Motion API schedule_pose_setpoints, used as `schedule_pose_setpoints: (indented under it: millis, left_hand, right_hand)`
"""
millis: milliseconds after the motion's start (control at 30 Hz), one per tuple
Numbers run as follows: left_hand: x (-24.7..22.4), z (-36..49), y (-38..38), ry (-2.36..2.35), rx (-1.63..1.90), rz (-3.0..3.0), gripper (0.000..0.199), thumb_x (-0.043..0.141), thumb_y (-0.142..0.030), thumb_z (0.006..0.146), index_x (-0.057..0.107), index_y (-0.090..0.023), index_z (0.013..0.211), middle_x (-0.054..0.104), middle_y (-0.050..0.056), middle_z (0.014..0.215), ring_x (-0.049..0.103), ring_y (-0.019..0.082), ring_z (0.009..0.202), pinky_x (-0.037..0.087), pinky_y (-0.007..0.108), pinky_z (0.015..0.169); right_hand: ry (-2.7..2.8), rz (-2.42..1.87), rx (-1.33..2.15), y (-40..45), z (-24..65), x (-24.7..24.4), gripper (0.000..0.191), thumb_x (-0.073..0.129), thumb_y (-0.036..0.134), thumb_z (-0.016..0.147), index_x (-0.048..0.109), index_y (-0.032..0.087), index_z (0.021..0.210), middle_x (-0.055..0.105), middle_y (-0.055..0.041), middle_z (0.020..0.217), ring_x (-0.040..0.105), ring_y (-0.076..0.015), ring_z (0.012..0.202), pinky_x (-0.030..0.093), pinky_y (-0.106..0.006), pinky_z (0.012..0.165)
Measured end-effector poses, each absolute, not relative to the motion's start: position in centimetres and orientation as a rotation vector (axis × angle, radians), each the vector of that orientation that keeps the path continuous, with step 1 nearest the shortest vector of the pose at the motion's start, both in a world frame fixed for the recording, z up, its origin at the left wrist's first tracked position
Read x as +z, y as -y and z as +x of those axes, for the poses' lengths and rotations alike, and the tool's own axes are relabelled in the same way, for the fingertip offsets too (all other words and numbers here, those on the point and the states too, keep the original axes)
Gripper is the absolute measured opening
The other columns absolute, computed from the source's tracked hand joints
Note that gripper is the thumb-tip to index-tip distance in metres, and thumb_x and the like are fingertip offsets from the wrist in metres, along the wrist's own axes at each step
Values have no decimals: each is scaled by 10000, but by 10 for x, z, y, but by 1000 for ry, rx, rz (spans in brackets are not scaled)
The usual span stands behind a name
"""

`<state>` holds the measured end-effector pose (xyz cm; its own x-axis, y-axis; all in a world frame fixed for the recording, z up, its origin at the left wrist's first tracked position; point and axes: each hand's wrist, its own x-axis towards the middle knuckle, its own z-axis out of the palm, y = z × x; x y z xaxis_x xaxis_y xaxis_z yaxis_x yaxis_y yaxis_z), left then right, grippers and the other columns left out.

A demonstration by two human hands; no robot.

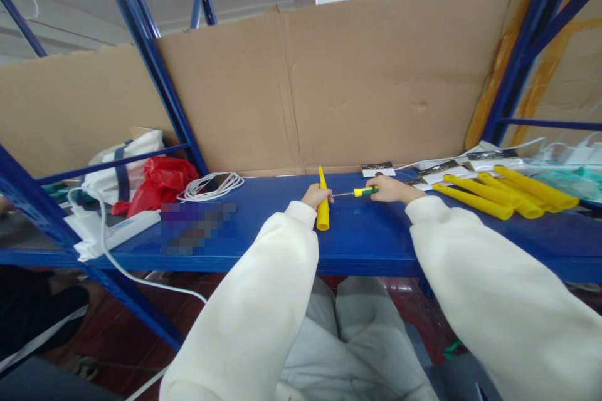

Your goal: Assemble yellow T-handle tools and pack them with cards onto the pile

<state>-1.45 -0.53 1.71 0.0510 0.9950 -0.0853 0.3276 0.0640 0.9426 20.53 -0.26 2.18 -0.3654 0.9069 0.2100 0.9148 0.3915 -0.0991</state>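
Note:
My left hand is closed around a yellow tapered tube, which stands roughly upright over the blue shelf with its narrow end pointing up. In my right hand is a screwdriver with a yellow and green handle. Its thin metal shaft points left, and the tip meets the side of the tube by my left fingers. Whether the tip sits in a hole or a screw there is hidden by the fingers.
Several yellow tubes lie at the right beside packets with black labels. To the left are a coiled white cable, a red plastic bag and a white power strip. Cardboard walls the back of the blue shelf.

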Motion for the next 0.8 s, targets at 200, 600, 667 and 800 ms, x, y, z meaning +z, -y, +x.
schedule_pose_setpoints:
  millis: [200, 600, 667, 800]
  left_hand:
    - [17, -13, 5, -1442, 942, 1419, 224, 537, -5, 785, 573, -96, 986, 543, -45, 483, 497, 111, 422, 461, 223, 480]
    - [18, -13, 6, -1432, 907, 1433, 230, 554, 0, 761, 574, -103, 965, 545, -47, 483, 487, 109, 398, 480, 241, 501]
    - [18, -12, 7, -1436, 908, 1431, 227, 551, 0, 768, 568, -104, 969, 546, -46, 486, 483, 109, 395, 472, 242, 494]
    - [20, -11, 9, -1439, 900, 1429, 238, 548, 14, 754, 569, -104, 959, 546, -45, 481, 489, 115, 402, 483, 251, 506]
  right_hand:
    - [2427, -1630, 17, 6, 204, 24, 314, 545, 113, 698, 738, 141, 944, 733, -72, 862, 640, -182, 740, 439, -232, 659]
    - [2411, -1654, 29, 6, 206, 26, 305, 555, 104, 708, 737, 161, 946, 727, -57, 851, 641, -175, 748, 448, -216, 653]
    - [2403, -1665, 28, 5, 206, 26, 295, 561, 100, 707, 737, 159, 937, 726, -62, 856, 642, -174, 749, 450, -215, 653]
    - [2400, -1648, 52, 2, 209, 24, 298, 567, 101, 694, 737, 161, 931, 726, -58, 842, 638, -172, 722, 450, -216, 633]
